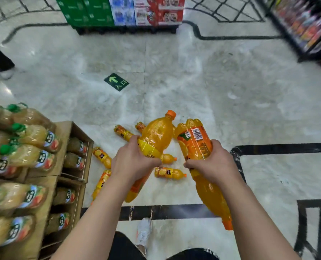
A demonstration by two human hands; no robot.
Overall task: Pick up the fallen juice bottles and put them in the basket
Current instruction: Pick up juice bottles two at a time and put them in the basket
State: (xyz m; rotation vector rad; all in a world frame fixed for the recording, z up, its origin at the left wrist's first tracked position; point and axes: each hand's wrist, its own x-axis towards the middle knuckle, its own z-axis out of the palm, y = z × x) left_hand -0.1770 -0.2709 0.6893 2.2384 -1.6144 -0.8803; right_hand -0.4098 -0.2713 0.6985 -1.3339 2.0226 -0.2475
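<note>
Large orange juice bottles, glossy, orange caps, each hand's grip closed around one.

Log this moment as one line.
left hand: grips large orange bottle | right hand: grips second large bottle | small bottles: on floor | basket: not visible

A shop aisle: stacked drink crates far ahead of the left hand, boxed bottles to its left, stocked shelves far right.
</note>
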